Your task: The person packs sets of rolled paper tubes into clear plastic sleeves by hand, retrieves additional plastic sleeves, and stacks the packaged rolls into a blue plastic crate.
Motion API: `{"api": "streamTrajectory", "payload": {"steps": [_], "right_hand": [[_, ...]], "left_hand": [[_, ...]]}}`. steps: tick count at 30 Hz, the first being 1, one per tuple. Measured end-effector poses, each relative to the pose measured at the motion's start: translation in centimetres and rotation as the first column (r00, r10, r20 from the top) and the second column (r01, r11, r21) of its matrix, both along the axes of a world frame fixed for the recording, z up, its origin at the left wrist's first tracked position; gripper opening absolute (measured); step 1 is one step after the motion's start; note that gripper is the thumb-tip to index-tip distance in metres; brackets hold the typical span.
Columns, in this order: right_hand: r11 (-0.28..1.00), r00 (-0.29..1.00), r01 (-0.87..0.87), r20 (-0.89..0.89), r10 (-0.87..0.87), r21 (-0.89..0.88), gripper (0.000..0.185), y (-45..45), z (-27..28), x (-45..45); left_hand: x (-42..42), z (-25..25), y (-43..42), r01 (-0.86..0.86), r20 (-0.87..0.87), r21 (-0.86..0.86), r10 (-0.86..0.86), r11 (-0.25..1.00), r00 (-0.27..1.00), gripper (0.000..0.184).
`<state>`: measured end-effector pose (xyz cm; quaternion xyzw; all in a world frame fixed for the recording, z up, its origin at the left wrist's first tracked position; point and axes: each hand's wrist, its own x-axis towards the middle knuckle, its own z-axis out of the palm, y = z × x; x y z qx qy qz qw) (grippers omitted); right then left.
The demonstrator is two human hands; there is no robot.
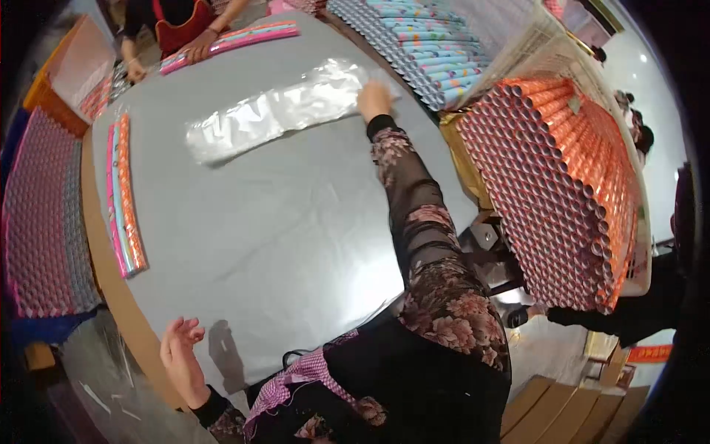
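My right hand (pixel 375 100) reaches to the far right end of a stack of clear plastic bags (pixel 277 111) lying on the grey tabletop (pixel 266 214). Its fingers are closed at the bags' edge, partly hidden, with a bit of clear film beside them. My left hand (pixel 183 361) is raised over the near left edge of the table, fingers apart and slightly bent, holding nothing. Near the table's left side lies a set of rolls in pink, light blue and orange wrapping paper (pixel 126 196), side by side.
Across the table, a co-worker's hand (pixel 200 46) rests on another set of wrapping paper rolls (pixel 244 43). Big stacks of orange rolls (pixel 584 140) and light blue rolls (pixel 436 48) stand on the right. More stacked rolls (pixel 41 214) stand on the left, below an orange crate (pixel 63 63).
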<state>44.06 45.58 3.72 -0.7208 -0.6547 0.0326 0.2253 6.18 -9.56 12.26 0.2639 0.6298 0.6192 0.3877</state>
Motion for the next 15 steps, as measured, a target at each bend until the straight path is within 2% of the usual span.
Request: {"api": "streamTrajectory", "payload": {"steps": [2,4,6,7,9,10,12,15], "right_hand": [[0.973,0.999,0.034,0.022,-0.040,0.226,0.024,-0.4,-0.7,0.3],[0.984,0.998,-0.062,0.031,0.057,0.170,0.023,-1.2,0.5,1.2],[0.939,0.993,0.028,-0.116,0.013,0.341,0.023,-1.4,1.5,1.0],[0.939,0.992,0.017,-0.121,0.027,0.344,0.023,-1.4,2.1,0.7],[0.951,0.938,0.056,-0.342,0.054,0.304,0.021,-3.4,6.0,-0.3],[0.950,0.936,0.052,-0.347,0.062,0.308,0.021,-4.6,7.2,-1.1],[0.904,0.741,-0.176,-0.552,0.382,0.390,0.017,-7.5,8.8,-3.5],[0.718,0.587,-0.464,-0.427,0.688,0.519,0.009,-16.0,9.5,-7.7]], "left_hand": [[0.3,0.0,0.2,0.001,-0.010,-0.019,-0.001,1.000,1.000,0.039],[0.6,-0.1,0.1,-0.025,-0.016,-0.014,0.025,1.000,1.000,0.037],[0.8,-0.4,-0.1,0.031,0.028,0.054,-0.033,0.998,0.999,0.037],[1.0,-0.3,-0.3,0.018,0.023,0.057,-0.019,0.998,1.000,0.037],[1.6,-0.1,-0.3,0.002,0.055,0.041,-0.004,0.999,0.999,0.038],[1.9,-0.1,-0.3,-0.004,0.049,0.045,0.002,0.999,0.999,0.038],[2.6,-0.4,-0.2,0.050,0.046,0.050,-0.052,0.997,0.998,0.040],[4.4,-1.5,0.7,0.123,0.166,0.072,-0.133,0.990,0.977,0.045]]}}
